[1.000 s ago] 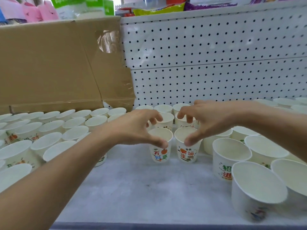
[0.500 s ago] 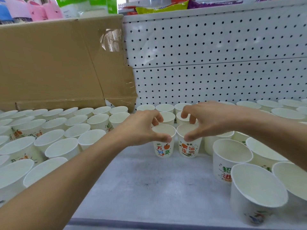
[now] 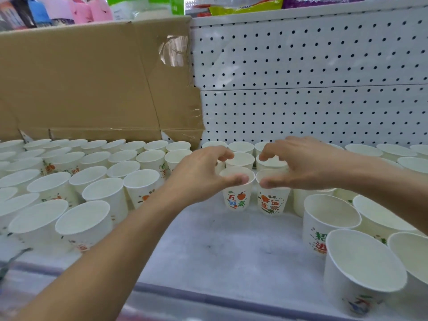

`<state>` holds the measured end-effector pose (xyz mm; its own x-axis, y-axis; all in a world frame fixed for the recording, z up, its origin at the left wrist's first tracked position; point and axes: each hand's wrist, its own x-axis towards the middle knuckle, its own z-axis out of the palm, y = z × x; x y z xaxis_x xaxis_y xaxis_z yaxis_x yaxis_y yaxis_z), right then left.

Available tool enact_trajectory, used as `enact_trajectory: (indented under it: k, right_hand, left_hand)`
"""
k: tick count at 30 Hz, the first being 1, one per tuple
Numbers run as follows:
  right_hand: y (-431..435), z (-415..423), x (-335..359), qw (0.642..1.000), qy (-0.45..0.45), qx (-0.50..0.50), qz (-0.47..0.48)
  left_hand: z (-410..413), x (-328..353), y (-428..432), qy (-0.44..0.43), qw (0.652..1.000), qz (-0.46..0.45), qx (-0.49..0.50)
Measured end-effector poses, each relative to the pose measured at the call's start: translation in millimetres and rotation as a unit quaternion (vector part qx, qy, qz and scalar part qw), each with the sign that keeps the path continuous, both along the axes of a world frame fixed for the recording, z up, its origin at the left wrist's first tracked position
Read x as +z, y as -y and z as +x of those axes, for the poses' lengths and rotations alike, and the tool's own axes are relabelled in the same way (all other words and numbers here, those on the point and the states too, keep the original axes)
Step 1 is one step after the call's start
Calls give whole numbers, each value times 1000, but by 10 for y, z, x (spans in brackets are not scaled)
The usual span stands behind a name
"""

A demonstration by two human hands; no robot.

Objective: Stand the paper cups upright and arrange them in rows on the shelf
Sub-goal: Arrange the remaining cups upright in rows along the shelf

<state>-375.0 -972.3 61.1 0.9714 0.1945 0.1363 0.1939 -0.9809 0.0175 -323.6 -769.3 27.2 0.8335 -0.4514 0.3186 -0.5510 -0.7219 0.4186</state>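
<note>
Two small white paper cups with printed fruit and characters stand upright side by side mid-shelf, in front of other cups. My left hand point(image 3: 203, 174) arches over the left cup point(image 3: 236, 199), thumb on its near rim and fingers curled over its far rim. In the same way my right hand point(image 3: 301, 166) grips the right cup point(image 3: 273, 203) from above. Many upright cups point(image 3: 97, 181) fill the left of the shelf in rows. Larger cups point(image 3: 328, 218) stand at the right.
The white shelf board point(image 3: 227, 246) shows a bare strip in front of the two held cups, down to its front edge. A flattened cardboard box point(image 3: 92, 84) leans against the white pegboard back wall point(image 3: 312, 77). Packaged goods sit on the shelf above.
Both hands have slid their two cups a little away from me, up against the cups behind. The view has tilted down, showing more of the shelf's front edge.
</note>
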Motion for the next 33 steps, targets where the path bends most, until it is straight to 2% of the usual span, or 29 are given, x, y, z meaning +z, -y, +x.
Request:
enact_trajectory:
  k: [2, 4, 7, 10, 15, 20, 33]
  right_hand:
    - [-108, -45, 44, 999, 9, 30, 23]
    - [-282, -91, 70, 997, 7, 62, 39]
    - [-625, -72, 88, 994, -1, 94, 51]
    - [-1026, 135, 120, 989, -22, 103, 106]
    - [-1722, 545, 35, 976, -62, 102, 179]
    - [-2116, 727, -92, 981, -77, 58, 168]
    - [-2051, 625, -19, 982, -49, 5, 183]
  left_hand:
    - [-147, -58, -105, 15, 999, -38, 0]
    - [-273, -117, -307, 25, 999, -39, 3]
    - [-322, -80, -807, 56, 998, -5, 40]
    - [-246, 70, -1405, 70, 990, 12, 122]
    - [-12, 202, -2078, 24, 973, 99, 206]
    - [184, 149, -2133, -19, 963, 187, 192]
    - [312, 213, -1918, -18, 960, 212, 180]
